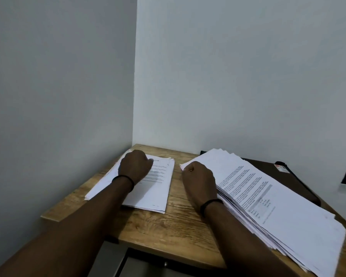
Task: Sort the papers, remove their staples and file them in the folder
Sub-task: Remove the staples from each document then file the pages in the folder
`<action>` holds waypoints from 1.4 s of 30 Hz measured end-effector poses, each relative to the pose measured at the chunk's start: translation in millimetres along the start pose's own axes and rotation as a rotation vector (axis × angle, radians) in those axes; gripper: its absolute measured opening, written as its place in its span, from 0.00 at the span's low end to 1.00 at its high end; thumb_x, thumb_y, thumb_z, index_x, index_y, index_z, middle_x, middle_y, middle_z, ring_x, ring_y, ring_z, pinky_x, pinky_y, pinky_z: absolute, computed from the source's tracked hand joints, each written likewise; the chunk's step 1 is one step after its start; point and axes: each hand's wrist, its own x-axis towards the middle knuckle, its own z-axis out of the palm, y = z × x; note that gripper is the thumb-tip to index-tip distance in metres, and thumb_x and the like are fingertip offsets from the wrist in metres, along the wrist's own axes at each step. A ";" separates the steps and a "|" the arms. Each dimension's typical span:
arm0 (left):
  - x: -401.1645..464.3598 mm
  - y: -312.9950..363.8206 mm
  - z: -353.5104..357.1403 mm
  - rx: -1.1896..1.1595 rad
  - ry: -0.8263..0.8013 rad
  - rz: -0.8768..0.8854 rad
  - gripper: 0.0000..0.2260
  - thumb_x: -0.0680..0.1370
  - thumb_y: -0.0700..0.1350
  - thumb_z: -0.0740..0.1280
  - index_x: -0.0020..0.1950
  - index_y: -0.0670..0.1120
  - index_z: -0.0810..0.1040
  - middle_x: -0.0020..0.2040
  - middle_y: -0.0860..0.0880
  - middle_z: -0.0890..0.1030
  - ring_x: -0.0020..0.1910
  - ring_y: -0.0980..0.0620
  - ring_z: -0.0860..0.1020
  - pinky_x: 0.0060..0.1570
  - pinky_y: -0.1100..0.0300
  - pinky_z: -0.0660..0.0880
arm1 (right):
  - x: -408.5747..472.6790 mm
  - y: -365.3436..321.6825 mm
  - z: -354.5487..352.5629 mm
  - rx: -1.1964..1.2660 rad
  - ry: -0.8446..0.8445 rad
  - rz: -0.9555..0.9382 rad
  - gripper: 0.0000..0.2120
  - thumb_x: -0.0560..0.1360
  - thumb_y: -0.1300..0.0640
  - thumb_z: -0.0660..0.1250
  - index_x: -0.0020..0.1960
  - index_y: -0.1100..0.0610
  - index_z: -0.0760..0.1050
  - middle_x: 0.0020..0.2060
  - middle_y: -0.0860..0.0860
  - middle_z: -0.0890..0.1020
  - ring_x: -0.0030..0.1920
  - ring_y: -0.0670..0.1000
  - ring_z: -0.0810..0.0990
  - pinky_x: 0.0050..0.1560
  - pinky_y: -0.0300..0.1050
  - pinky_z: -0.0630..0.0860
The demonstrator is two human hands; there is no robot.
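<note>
Papers are lying in two lots on the wooden desk point(176, 222): a thin stack point(146, 188) near the wall corner and a thick fanned stack point(272, 206) to its right, overlapping a dark folder point(284, 176). The left hand point(135, 165) is resting on the thin stack, fingers curled under. The right hand point(199, 181) is lying against the thick stack's left edge; its grip cannot be told. The hands are well apart.
</note>
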 end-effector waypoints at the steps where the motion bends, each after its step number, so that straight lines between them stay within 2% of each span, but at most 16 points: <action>1: -3.4 12.7 7.3 -0.181 -0.108 -0.047 0.16 0.77 0.51 0.68 0.38 0.40 0.80 0.36 0.43 0.83 0.40 0.44 0.82 0.38 0.58 0.76 | 0.1 4.8 -9.4 -0.003 0.019 0.010 0.09 0.78 0.55 0.60 0.43 0.53 0.77 0.42 0.47 0.82 0.44 0.50 0.78 0.42 0.43 0.70; 3: -13.5 44.4 25.6 -0.541 -0.394 -0.240 0.20 0.78 0.53 0.69 0.45 0.35 0.80 0.39 0.38 0.83 0.35 0.44 0.81 0.32 0.58 0.77 | 1.9 20.1 -33.2 -0.022 0.072 0.041 0.09 0.78 0.56 0.60 0.41 0.53 0.76 0.40 0.46 0.81 0.41 0.49 0.75 0.39 0.43 0.67; 5: -25.2 78.2 47.3 -0.690 -0.652 -0.387 0.25 0.77 0.57 0.70 0.54 0.33 0.76 0.50 0.33 0.81 0.37 0.42 0.80 0.29 0.57 0.79 | 3.8 42.3 -63.1 -0.048 0.125 0.073 0.09 0.78 0.58 0.60 0.41 0.55 0.75 0.41 0.49 0.81 0.42 0.51 0.76 0.41 0.43 0.67; 8: -36.1 107.3 74.0 -0.846 -0.758 -0.496 0.25 0.77 0.56 0.71 0.60 0.35 0.72 0.54 0.34 0.77 0.40 0.42 0.79 0.28 0.54 0.80 | 9.9 71.9 -83.9 -0.056 0.067 0.126 0.09 0.79 0.60 0.59 0.45 0.60 0.77 0.46 0.55 0.83 0.49 0.57 0.80 0.50 0.47 0.75; 12: -56.5 145.4 109.4 -1.067 -0.680 -0.536 0.11 0.78 0.42 0.70 0.58 0.40 0.75 0.48 0.41 0.79 0.42 0.45 0.79 0.32 0.52 0.78 | 7.1 104.4 -97.3 0.096 -0.143 0.276 0.10 0.79 0.61 0.60 0.40 0.52 0.73 0.50 0.61 0.83 0.50 0.60 0.82 0.54 0.55 0.80; 14: -58.7 150.8 124.3 -1.093 -0.544 -0.544 0.09 0.76 0.34 0.68 0.56 0.35 0.77 0.45 0.39 0.80 0.40 0.41 0.79 0.35 0.52 0.78 | 5.9 114.0 -97.6 0.223 -0.125 0.315 0.10 0.77 0.63 0.60 0.41 0.52 0.73 0.47 0.60 0.84 0.44 0.57 0.82 0.46 0.50 0.80; 17: -57.7 149.4 133.3 -1.121 -0.329 -0.534 0.10 0.72 0.28 0.65 0.53 0.32 0.79 0.51 0.36 0.82 0.47 0.37 0.81 0.50 0.43 0.79 | 2.0 112.2 -104.5 0.483 -0.108 0.348 0.08 0.76 0.67 0.58 0.44 0.58 0.74 0.40 0.57 0.82 0.35 0.50 0.77 0.31 0.38 0.73; 20: -61.5 156.9 119.1 -1.114 -0.222 -0.403 0.09 0.73 0.30 0.65 0.44 0.42 0.79 0.49 0.39 0.83 0.48 0.38 0.82 0.55 0.39 0.79 | 7.6 110.5 -116.1 0.557 -0.029 0.309 0.09 0.75 0.67 0.60 0.42 0.58 0.77 0.36 0.55 0.81 0.34 0.51 0.77 0.33 0.41 0.73; 22: -62.5 164.1 100.1 -1.161 -0.197 -0.249 0.09 0.75 0.31 0.65 0.49 0.43 0.80 0.50 0.40 0.83 0.49 0.39 0.82 0.55 0.45 0.79 | 17.9 110.3 -130.5 0.436 0.096 0.237 0.09 0.75 0.64 0.62 0.42 0.55 0.79 0.39 0.50 0.83 0.42 0.53 0.81 0.38 0.38 0.73; 24: -59.9 171.1 77.6 -1.262 -0.179 -0.124 0.10 0.77 0.32 0.66 0.55 0.41 0.80 0.52 0.40 0.84 0.51 0.40 0.82 0.55 0.47 0.79 | 26.2 106.4 -149.5 0.311 0.229 0.176 0.05 0.76 0.61 0.67 0.51 0.56 0.78 0.48 0.51 0.82 0.52 0.54 0.80 0.43 0.34 0.72; 27: -52.2 181.0 40.5 -1.332 -0.164 0.024 0.08 0.78 0.34 0.67 0.57 0.41 0.79 0.55 0.39 0.83 0.54 0.39 0.82 0.58 0.45 0.78 | 37.4 98.1 -181.7 0.263 0.347 0.120 0.29 0.73 0.50 0.76 0.69 0.58 0.69 0.61 0.51 0.75 0.63 0.53 0.74 0.61 0.43 0.71; 29: -48.5 187.6 19.4 -1.384 -0.196 0.083 0.11 0.78 0.33 0.66 0.60 0.40 0.78 0.57 0.37 0.82 0.54 0.39 0.81 0.58 0.45 0.78 | 38.7 91.1 -197.2 0.519 0.246 0.096 0.36 0.68 0.44 0.79 0.70 0.55 0.69 0.62 0.46 0.75 0.62 0.50 0.76 0.64 0.47 0.72; 32: -48.4 198.2 -2.0 -1.473 -0.274 0.174 0.12 0.79 0.35 0.64 0.63 0.39 0.77 0.61 0.35 0.80 0.56 0.38 0.80 0.60 0.45 0.77 | 32.2 89.6 -204.7 0.813 0.102 -0.014 0.28 0.68 0.43 0.79 0.64 0.53 0.79 0.56 0.52 0.85 0.58 0.54 0.84 0.63 0.59 0.77; 35: -47.6 209.9 -16.4 -1.520 -0.325 0.278 0.14 0.81 0.38 0.63 0.67 0.39 0.76 0.63 0.37 0.80 0.61 0.37 0.79 0.62 0.45 0.76 | 22.5 73.7 -216.3 0.877 0.178 -0.136 0.19 0.73 0.51 0.77 0.62 0.55 0.81 0.55 0.53 0.86 0.57 0.56 0.84 0.60 0.57 0.79; 39: -47.9 229.0 -38.3 -1.490 -0.251 0.340 0.13 0.81 0.41 0.65 0.64 0.39 0.78 0.60 0.38 0.82 0.56 0.40 0.81 0.59 0.47 0.78 | 20.1 51.5 -243.3 0.871 0.316 -0.217 0.14 0.74 0.58 0.76 0.58 0.61 0.82 0.50 0.54 0.87 0.50 0.52 0.86 0.50 0.47 0.82; 42: -56.4 227.9 -32.1 -1.425 -0.279 0.369 0.10 0.79 0.42 0.68 0.59 0.42 0.81 0.53 0.42 0.84 0.49 0.45 0.83 0.52 0.52 0.80 | 17.3 63.8 -244.7 0.900 0.229 -0.174 0.18 0.72 0.58 0.78 0.59 0.61 0.81 0.53 0.58 0.86 0.54 0.60 0.85 0.54 0.56 0.82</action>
